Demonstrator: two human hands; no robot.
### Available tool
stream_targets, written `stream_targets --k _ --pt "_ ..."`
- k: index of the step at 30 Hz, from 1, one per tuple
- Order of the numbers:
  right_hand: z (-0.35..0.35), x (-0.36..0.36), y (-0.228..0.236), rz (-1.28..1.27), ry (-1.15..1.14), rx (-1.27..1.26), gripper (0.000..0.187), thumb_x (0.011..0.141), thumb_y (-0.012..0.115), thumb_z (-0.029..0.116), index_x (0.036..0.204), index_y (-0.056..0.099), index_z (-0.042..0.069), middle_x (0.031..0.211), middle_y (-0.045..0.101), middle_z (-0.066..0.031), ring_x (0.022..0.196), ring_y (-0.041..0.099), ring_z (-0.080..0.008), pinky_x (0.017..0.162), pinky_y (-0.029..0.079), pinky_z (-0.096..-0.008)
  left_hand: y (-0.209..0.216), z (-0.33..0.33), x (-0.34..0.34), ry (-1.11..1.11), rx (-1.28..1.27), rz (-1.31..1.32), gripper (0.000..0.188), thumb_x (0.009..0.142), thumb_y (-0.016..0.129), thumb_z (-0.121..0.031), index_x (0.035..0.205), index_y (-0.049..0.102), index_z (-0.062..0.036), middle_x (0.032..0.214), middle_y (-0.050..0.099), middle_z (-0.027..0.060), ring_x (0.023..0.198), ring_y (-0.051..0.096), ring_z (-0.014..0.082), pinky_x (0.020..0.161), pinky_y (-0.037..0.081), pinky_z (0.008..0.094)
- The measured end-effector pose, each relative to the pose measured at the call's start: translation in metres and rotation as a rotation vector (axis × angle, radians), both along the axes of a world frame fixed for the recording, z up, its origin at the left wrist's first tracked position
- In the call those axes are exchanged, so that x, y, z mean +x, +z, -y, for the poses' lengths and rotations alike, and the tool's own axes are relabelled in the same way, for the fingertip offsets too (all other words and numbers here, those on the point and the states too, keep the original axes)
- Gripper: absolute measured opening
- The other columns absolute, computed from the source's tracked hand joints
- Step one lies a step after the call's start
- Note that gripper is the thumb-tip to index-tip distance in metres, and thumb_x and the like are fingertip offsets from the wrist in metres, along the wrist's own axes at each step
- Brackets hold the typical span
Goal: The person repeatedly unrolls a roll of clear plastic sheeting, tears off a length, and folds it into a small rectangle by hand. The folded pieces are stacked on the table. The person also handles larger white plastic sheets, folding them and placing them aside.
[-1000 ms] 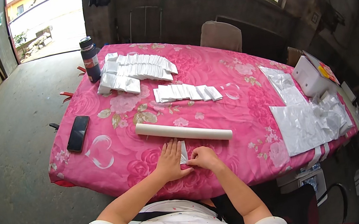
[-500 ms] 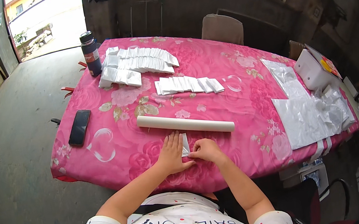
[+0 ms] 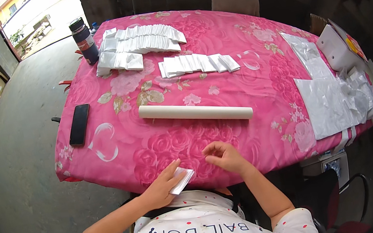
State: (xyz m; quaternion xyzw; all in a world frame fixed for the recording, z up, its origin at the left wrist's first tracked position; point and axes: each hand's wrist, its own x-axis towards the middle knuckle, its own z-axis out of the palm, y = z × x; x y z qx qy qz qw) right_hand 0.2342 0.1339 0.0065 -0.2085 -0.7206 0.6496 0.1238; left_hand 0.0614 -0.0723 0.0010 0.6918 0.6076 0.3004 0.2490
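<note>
My left hand (image 3: pixel 165 187) is closed on a small folded white plastic packet (image 3: pixel 183 180) at the table's near edge. Layered folds show along one side of the packet. To the right, my right hand (image 3: pixel 223 157) hovers by the tablecloth with its fingers bent and apart, and nothing shows in it. Beyond both hands a long white roll (image 3: pixel 195 112) lies crosswise. Farther off, a row of similar folded white packets (image 3: pixel 197 64) overlaps on the cloth, with a larger pile of them (image 3: pixel 144 39) behind.
A pink flowered tablecloth (image 3: pixel 269 137) covers the table. At left lie a black phone (image 3: pixel 79 125) and a dark flask (image 3: pixel 84 42). Flat white plastic sheets (image 3: pixel 325 108) and a white box (image 3: pixel 335 47) are at right. A chair (image 3: pixel 234 0) stands beyond the far edge.
My left hand has drawn the folded packet off its spot by the roll toward me, tilting it. My right hand has let go of the packet and moved right. The view has shifted.
</note>
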Motion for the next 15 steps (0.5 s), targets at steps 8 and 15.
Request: stream_targets --k 8,15 --pt "0.033 -0.024 0.042 -0.205 0.119 0.32 0.034 0.071 0.073 0.008 0.103 0.062 0.005 0.096 0.06 -0.0092 0.086 0.059 -0.0204 0.075 0.047 -0.0301 0.035 -0.027 0.012 0.281 -0.057 0.684 0.02 0.086 0.053 -0.002 0.105 0.059 -0.0043 0.112 0.046 0.0093 0.097 0.049 0.0176 0.079 0.042 0.0294" --pt "-0.048 -0.035 0.059 -0.26 -0.345 0.596 0.014 0.071 0.072 0.003 0.076 0.059 0.004 0.071 0.057 -0.0068 0.061 0.053 -0.0159 0.056 0.043 -0.028 0.051 -0.089 -0.046 0.429 0.138 0.701 0.036 0.084 0.059 -0.008 0.119 0.049 -0.0031 0.106 0.054 0.0081 0.099 0.052 0.017 0.086 0.042 0.0284"
